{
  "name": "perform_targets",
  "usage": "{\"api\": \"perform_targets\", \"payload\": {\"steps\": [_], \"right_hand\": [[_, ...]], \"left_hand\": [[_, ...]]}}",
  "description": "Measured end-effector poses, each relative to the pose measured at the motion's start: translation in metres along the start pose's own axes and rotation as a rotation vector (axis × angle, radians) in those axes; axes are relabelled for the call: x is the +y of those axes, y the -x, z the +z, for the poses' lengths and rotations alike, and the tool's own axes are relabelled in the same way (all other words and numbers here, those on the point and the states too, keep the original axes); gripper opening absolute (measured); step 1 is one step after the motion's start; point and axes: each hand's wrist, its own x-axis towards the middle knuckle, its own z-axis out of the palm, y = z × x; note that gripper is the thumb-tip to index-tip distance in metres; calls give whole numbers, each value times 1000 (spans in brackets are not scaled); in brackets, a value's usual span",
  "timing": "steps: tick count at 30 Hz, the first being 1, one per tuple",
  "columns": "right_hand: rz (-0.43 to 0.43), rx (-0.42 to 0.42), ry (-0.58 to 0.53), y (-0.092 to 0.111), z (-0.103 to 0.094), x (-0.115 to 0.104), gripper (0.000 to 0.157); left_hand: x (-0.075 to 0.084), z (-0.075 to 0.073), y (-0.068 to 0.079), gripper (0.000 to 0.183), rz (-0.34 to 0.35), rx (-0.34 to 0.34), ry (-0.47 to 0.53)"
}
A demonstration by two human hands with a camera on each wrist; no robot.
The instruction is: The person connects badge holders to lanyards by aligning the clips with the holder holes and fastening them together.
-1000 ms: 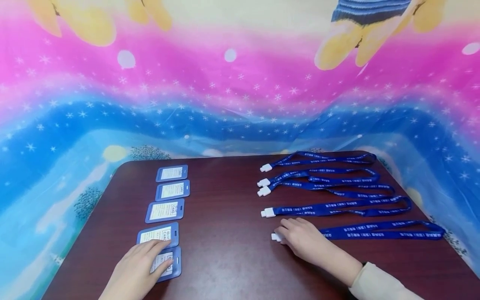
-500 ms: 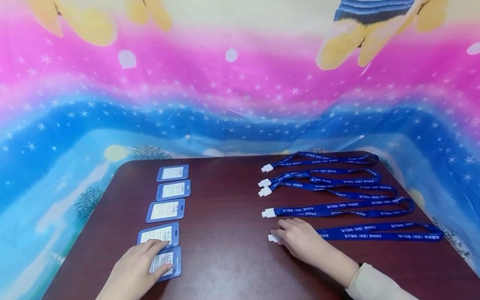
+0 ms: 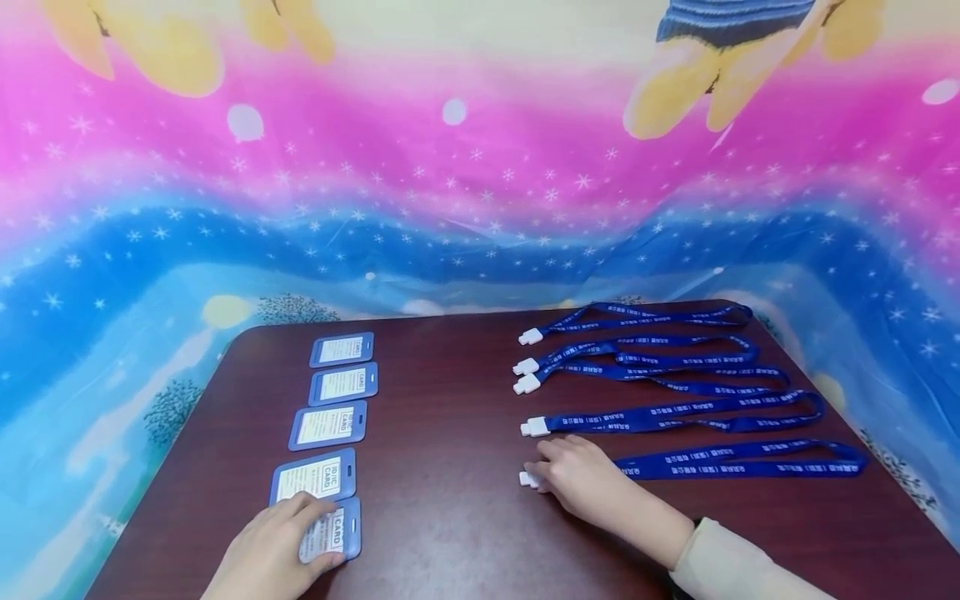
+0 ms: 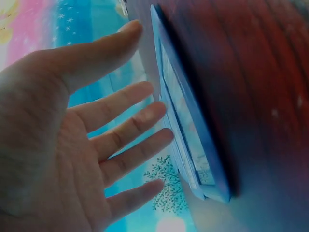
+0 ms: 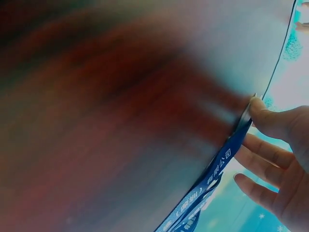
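My left hand (image 3: pixel 273 546) is over the nearest blue badge holder (image 3: pixel 352 529), covering its left part in the head view. The left wrist view shows straight, spread fingers (image 4: pixel 128 123) beside the holder's edge, the thumb standing off from it. Across the table, my right hand (image 3: pixel 588 479) pinches the nearest blue lanyard by its white clip (image 3: pixel 527 480). The strap (image 3: pixel 750 467) of this lanyard trails rightward along the table under the hand. Seen from the right wrist, the thumb (image 5: pixel 270 118) presses at the lanyard's clip end, and the printed strap (image 5: pixel 207 179) runs down from there.
Several more badge holders (image 3: pixel 330 425) line the left of the dark wooden table (image 3: pixel 442 392). Further lanyards (image 3: pixel 682 412) lie on the right, white clips facing left. Behind the table hangs a colourful backdrop (image 3: pixel 450 183).
The right hand has slid left, drawing the nearest lanyard along the table. The left hand's fingers have drawn back from the second badge holder onto the nearest one.
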Motion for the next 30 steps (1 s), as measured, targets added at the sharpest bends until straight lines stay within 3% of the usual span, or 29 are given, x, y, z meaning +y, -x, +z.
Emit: {"api": "perform_targets", "payload": {"steps": [8,18,30], "right_hand": [[-15,-45,-1,-8,-2,-5,20],[-56,18,5,-12,4,-7,17],[-41,7,-30,-14,4,-10,17]], "left_hand": [[0,5,-1,71,5,-3,7],[3,8,-4,68,27,13,-29],[14,12,-8,68,81,16,-2]]}}
